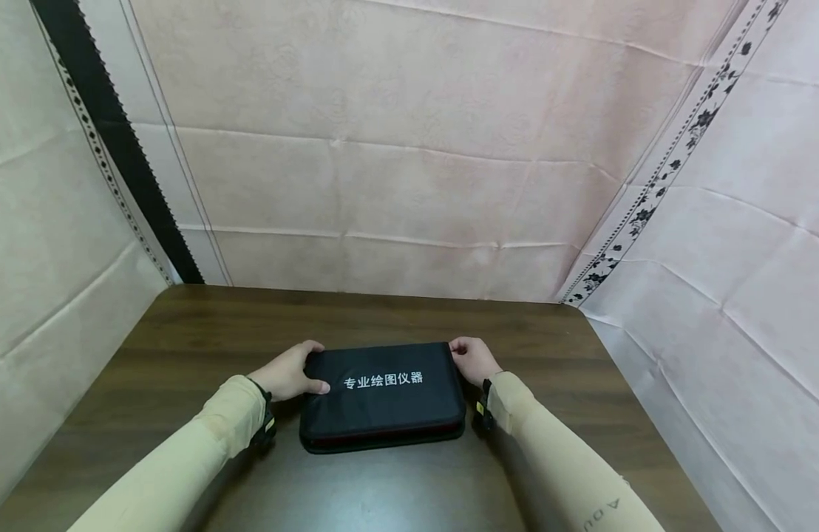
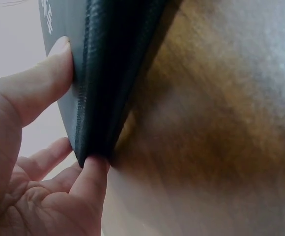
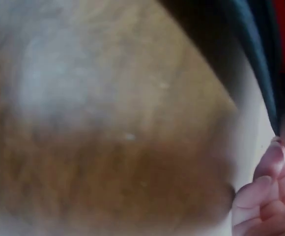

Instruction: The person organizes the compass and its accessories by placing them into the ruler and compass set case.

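A black drawing instrument case (image 1: 383,399) with white Chinese lettering on its lid lies flat on the table. A thin red line shows along its front side, and red shows inside its edge in the right wrist view. My left hand (image 1: 291,372) grips the case's far left corner, thumb on the lid and fingers against the side, as the left wrist view also shows. At the far right corner, my right hand (image 1: 474,360) has its fingers curled and pinches the edge. I cannot tell whether a zipper pull is between those fingertips (image 3: 277,155).
The brown wooden table (image 1: 183,347) ends at a pale cloth backdrop (image 1: 383,185) behind it. More cloth hangs at the left and right, with a dark strip (image 1: 130,148) at the back left corner. Dark straps sit on both wrists.
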`<action>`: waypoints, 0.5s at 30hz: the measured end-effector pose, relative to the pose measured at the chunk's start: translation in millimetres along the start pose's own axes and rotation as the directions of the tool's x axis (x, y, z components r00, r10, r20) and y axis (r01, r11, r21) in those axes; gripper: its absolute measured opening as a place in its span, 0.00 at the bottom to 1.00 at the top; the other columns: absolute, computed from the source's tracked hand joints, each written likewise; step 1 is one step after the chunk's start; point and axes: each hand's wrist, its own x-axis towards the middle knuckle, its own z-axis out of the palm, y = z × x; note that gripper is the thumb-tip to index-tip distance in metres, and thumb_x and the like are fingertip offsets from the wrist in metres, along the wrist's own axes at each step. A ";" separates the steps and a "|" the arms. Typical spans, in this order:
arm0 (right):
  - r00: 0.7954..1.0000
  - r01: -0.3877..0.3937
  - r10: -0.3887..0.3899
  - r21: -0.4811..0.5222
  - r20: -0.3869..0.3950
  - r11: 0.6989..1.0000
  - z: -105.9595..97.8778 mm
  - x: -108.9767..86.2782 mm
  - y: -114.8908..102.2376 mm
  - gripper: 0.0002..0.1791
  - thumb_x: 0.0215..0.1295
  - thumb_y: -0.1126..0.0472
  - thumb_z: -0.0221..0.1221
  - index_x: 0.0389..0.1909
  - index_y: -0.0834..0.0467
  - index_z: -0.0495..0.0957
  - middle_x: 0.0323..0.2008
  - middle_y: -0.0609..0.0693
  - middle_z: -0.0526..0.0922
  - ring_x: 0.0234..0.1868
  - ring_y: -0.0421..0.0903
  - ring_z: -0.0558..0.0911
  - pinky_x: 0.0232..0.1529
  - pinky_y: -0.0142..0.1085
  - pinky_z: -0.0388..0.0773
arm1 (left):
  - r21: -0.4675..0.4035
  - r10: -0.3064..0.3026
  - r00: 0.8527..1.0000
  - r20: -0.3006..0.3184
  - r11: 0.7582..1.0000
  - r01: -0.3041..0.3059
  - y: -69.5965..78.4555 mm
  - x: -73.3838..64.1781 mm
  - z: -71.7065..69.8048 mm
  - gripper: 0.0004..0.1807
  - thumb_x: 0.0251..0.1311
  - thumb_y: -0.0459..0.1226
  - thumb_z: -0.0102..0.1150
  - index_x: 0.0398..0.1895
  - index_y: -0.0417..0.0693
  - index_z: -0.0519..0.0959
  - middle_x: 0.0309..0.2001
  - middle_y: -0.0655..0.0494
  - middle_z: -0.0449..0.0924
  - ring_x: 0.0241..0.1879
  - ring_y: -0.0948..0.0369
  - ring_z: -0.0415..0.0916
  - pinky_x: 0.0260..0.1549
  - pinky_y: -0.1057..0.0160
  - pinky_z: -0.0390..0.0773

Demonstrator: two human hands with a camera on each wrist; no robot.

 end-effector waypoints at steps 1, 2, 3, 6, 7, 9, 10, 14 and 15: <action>1.000 0.009 -0.009 -0.019 0.002 1.000 0.5 0.2 -0.5 0.06 0.69 0.64 0.56 0.33 0.58 0.81 0.32 0.49 0.79 0.33 0.46 0.74 0.38 0.40 0.71 | 0.004 0.002 1.000 0.001 1.000 -0.002 0.4 -0.3 -0.2 0.45 0.49 0.43 0.75 0.67 0.36 0.61 0.65 0.35 0.62 0.62 0.43 0.63 0.59 0.41 0.62; 1.000 0.020 -0.019 -0.043 0.003 0.999 0.9 0.3 -1.2 0.07 0.70 0.64 0.55 0.32 0.59 0.80 0.31 0.49 0.79 0.32 0.47 0.74 0.38 0.40 0.71 | 0.007 0.000 1.000 0.001 1.000 0.000 0.9 -0.5 -0.2 0.45 0.49 0.43 0.74 0.67 0.37 0.61 0.65 0.35 0.62 0.63 0.43 0.62 0.60 0.41 0.61; 1.000 0.024 -0.024 -0.066 0.010 0.998 1.4 0.2 -1.9 0.08 0.71 0.63 0.55 0.32 0.59 0.78 0.31 0.49 0.78 0.32 0.47 0.74 0.38 0.40 0.71 | 0.014 0.004 1.000 0.002 1.000 -0.004 1.8 -1.1 -0.3 0.45 0.50 0.43 0.74 0.67 0.37 0.61 0.66 0.35 0.61 0.63 0.42 0.61 0.60 0.40 0.61; 0.998 0.049 -0.043 -0.162 0.040 0.985 3.1 -0.5 -3.3 0.09 0.72 0.62 0.53 0.30 0.58 0.75 0.28 0.49 0.75 0.29 0.46 0.73 0.36 0.40 0.70 | 0.046 0.034 0.999 0.010 0.998 -0.034 6.0 -3.9 -0.7 0.43 0.52 0.41 0.73 0.67 0.36 0.62 0.67 0.34 0.59 0.65 0.41 0.58 0.61 0.40 0.59; 0.998 0.059 -0.050 -0.192 0.049 0.980 3.6 -0.9 -3.7 0.09 0.72 0.62 0.53 0.30 0.58 0.74 0.28 0.49 0.74 0.29 0.46 0.73 0.36 0.40 0.70 | 0.061 0.042 0.999 0.016 0.997 -0.043 7.9 -4.8 -0.8 0.42 0.52 0.41 0.72 0.67 0.37 0.62 0.68 0.35 0.58 0.66 0.40 0.57 0.61 0.40 0.58; 0.996 0.076 -0.061 -0.251 0.069 0.965 4.5 -1.8 -5.4 0.09 0.72 0.63 0.52 0.31 0.59 0.73 0.28 0.50 0.72 0.29 0.46 0.72 0.35 0.40 0.70 | 0.086 0.049 0.998 0.035 0.995 -0.052 11.5 -4.9 -0.5 0.41 0.52 0.40 0.73 0.67 0.39 0.64 0.69 0.36 0.57 0.68 0.39 0.53 0.62 0.39 0.56; 0.995 0.089 -0.070 -0.276 0.077 0.957 4.7 -1.7 -6.1 0.08 0.72 0.64 0.52 0.31 0.59 0.72 0.27 0.50 0.71 0.29 0.46 0.71 0.35 0.41 0.70 | 0.092 0.053 0.997 0.049 0.994 -0.057 13.3 -4.7 -0.1 0.42 0.51 0.41 0.73 0.68 0.40 0.64 0.70 0.37 0.57 0.70 0.40 0.51 0.63 0.39 0.55; 0.991 0.112 -0.075 -0.358 0.115 0.927 3.2 -0.6 -7.3 0.07 0.72 0.67 0.51 0.32 0.60 0.71 0.29 0.51 0.70 0.30 0.47 0.70 0.36 0.41 0.69 | 0.157 0.056 0.990 0.129 0.985 -0.076 19.1 -4.5 3.6 0.54 0.44 0.51 0.76 0.72 0.42 0.59 0.73 0.40 0.50 0.73 0.41 0.40 0.64 0.39 0.50; 0.989 0.115 -0.072 -0.377 0.126 0.919 2.3 -0.1 -7.1 0.06 0.72 0.67 0.51 0.32 0.59 0.71 0.29 0.51 0.70 0.30 0.47 0.70 0.36 0.41 0.69 | 0.180 0.058 0.987 0.147 0.980 -0.085 20.6 -5.7 4.6 0.58 0.42 0.54 0.76 0.73 0.42 0.57 0.74 0.41 0.48 0.73 0.42 0.38 0.65 0.39 0.50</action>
